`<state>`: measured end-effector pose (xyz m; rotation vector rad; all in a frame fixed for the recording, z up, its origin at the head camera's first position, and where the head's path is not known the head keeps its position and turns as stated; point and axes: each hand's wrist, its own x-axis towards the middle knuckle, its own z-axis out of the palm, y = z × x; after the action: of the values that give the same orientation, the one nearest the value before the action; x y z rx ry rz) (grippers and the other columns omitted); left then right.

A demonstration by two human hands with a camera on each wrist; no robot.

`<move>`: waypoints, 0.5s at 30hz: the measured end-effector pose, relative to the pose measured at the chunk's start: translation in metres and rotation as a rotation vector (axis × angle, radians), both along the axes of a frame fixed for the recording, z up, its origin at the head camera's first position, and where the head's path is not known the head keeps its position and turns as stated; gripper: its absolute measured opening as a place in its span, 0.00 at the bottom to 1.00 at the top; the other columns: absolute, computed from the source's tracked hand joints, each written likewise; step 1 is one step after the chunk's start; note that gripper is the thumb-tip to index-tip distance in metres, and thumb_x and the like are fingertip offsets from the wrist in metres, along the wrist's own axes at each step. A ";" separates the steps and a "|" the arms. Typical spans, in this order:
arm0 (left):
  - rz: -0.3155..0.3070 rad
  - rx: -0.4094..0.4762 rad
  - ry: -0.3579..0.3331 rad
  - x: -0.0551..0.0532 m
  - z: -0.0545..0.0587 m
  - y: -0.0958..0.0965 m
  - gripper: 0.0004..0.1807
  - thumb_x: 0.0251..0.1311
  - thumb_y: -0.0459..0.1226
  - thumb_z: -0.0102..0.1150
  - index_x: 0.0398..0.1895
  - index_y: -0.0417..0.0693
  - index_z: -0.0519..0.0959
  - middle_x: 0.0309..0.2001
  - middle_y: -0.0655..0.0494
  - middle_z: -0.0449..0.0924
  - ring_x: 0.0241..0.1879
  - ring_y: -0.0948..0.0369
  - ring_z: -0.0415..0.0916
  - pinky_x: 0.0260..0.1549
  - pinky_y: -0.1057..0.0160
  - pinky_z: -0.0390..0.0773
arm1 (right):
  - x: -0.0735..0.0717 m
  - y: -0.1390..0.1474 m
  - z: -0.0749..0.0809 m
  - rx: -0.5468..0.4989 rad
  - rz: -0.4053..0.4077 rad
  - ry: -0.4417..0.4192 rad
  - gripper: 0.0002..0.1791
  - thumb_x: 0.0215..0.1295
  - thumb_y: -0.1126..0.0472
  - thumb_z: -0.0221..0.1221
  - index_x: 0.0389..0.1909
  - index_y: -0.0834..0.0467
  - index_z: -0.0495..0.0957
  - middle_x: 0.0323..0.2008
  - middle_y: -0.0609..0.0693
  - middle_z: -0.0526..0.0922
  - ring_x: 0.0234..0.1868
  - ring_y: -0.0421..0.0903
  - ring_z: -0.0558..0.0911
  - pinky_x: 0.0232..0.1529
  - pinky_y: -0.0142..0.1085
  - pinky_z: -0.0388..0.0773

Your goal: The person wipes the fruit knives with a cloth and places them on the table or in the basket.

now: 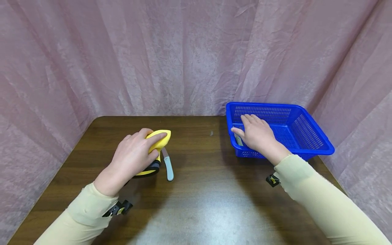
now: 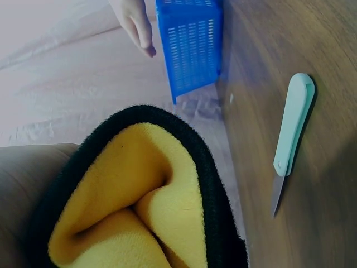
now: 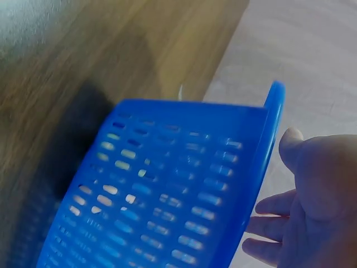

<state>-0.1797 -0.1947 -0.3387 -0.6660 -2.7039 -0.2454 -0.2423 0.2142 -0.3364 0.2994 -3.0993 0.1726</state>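
Note:
My left hand point(image 1: 134, 153) grips a soft yellow fabric thing, perhaps a glove point(image 1: 162, 139), with a dark-trimmed opening. In the left wrist view that black-edged opening point(image 2: 139, 114) faces the camera and shows yellow fleece inside. Just right of it on the table lies a paring knife point(image 1: 169, 168) with a pale green handle, its blade pointing away from me. My right hand point(image 1: 258, 132) is over the left part of a blue plastic basket point(image 1: 315, 148), fingers extended and thumb spread, holding nothing. A pale, narrow thing point(image 1: 238, 140) lies inside the basket's left end, partly hidden.
The brown wooden table point(image 1: 199, 190) extends between the two hands. Pink curtains point(image 1: 190, 58) hang behind it and along the sides. The basket stands at the table's back right, near the curtain.

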 end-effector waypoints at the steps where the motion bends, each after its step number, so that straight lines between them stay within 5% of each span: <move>1: 0.003 -0.004 -0.002 0.000 0.000 -0.001 0.33 0.62 0.35 0.70 0.73 0.60 0.83 0.58 0.39 0.82 0.46 0.42 0.85 0.44 0.42 0.79 | 0.002 -0.002 0.000 0.001 0.005 0.004 0.45 0.88 0.36 0.45 0.86 0.69 0.57 0.83 0.70 0.60 0.85 0.69 0.55 0.82 0.65 0.51; 15: 0.024 0.005 -0.015 0.004 0.000 -0.011 0.34 0.62 0.35 0.71 0.74 0.61 0.83 0.59 0.38 0.82 0.49 0.41 0.85 0.46 0.39 0.79 | 0.020 -0.031 -0.001 0.005 0.104 0.122 0.45 0.86 0.37 0.51 0.86 0.67 0.58 0.85 0.67 0.59 0.86 0.66 0.55 0.83 0.64 0.51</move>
<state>-0.1754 -0.2055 -0.3388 -0.6318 -2.7236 -0.2518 -0.2224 0.1831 -0.3371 0.4544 -2.9659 0.1426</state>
